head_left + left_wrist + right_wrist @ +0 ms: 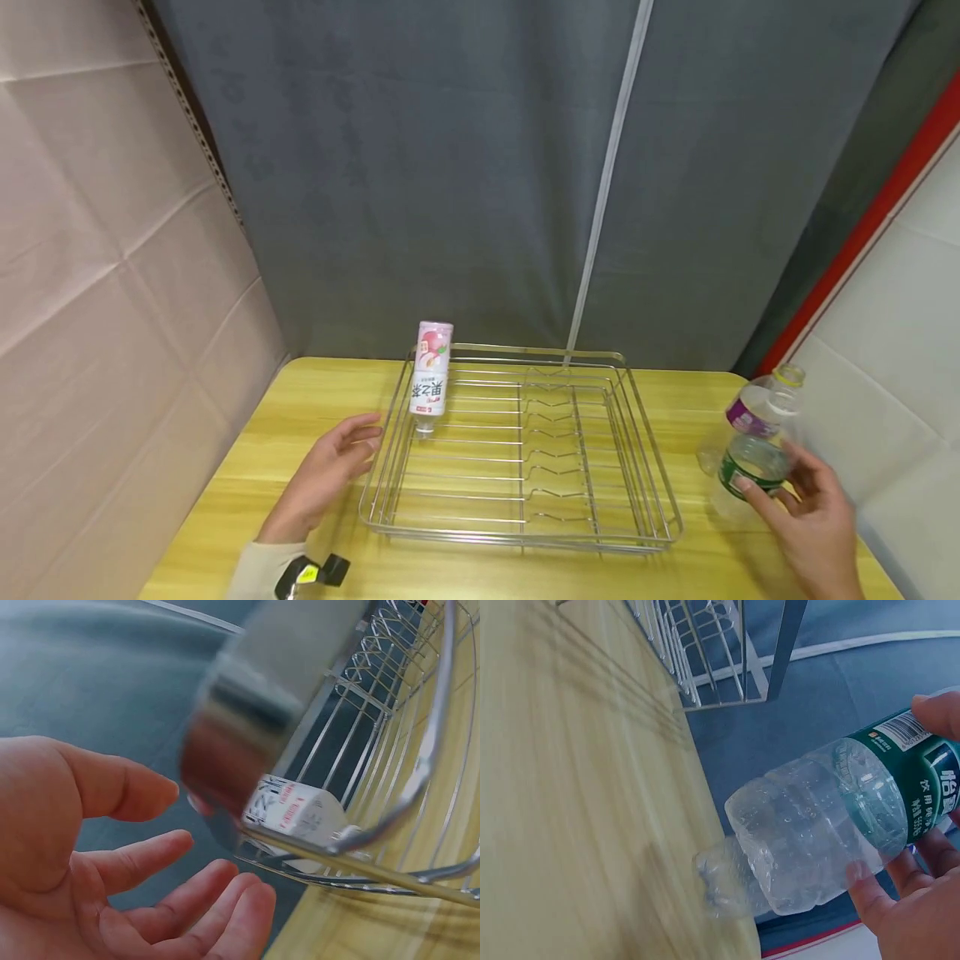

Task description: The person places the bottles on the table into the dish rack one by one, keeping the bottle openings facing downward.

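My right hand [813,517] grips a clear plastic bottle with a green label [750,475], its thumb and fingers on opposite sides of the label. The right wrist view shows this bottle's ribbed lower half [802,825] reaching out from the hand. Just behind it stands a second clear bottle with a purple label [750,419] and a yellow neck ring. On the left, my left hand [326,475] is beside the wire rack [525,540], fingers relaxed and holding nothing. A white and pink bottle [431,371] lies inside the rack, neck towards me.
The rack stands mid-table on a yellow wood-grain table [315,383], with wavy dividers [555,454] inside. A dark grey curtain [450,167] hangs behind. White sheeting [112,333] closes the left side and a white panel [900,375] the right.
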The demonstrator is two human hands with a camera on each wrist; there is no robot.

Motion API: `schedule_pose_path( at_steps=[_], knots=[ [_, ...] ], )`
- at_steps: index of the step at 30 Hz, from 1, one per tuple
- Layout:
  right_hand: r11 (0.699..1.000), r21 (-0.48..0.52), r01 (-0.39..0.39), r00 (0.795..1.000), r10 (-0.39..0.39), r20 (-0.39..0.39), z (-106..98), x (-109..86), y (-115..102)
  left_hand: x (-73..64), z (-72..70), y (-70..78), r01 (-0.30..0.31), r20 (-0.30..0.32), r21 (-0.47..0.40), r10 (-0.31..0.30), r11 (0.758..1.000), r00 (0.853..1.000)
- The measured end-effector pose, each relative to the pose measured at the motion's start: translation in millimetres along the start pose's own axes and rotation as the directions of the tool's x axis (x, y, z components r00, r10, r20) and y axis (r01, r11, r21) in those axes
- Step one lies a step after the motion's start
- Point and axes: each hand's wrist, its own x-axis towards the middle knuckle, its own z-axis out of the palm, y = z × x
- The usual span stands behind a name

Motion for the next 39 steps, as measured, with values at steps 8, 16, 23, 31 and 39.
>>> schedule_pose_path(
  at_steps=[8,16,23,31,39],
  knots=[
    [0.992,-0.068,0.108,0.991,-0.102,0.091,8.7,0.9,-12.1,-11.0,-4.9,16.0,-0.068,-0.027,0.024,0.069,0.997,0.997],
    [0.946,-0.194,0.260,0.953,-0.219,0.210,20.6,-1.5,-33.3,-17.0,1.1,31.8,-0.113,-0.071,0.055,0.117,0.992,0.991],
    [0.878,-0.311,0.363,0.914,-0.269,0.305,33.1,-7.8,-52.7,-25.4,11.3,45.0,-0.137,-0.072,0.071,0.142,0.988,0.987],
    [0.851,-0.319,0.417,0.878,-0.287,0.383,49.9,-14.1,-65.9,-31.9,25.9,54.3,-0.179,-0.015,0.103,0.182,0.978,0.983],
    [0.775,-0.251,0.580,0.756,-0.396,0.522,71.7,-16.0,-80.9,-35.5,38.4,62.1,-0.231,0.042,0.110,0.228,0.967,0.973]
  ],
)
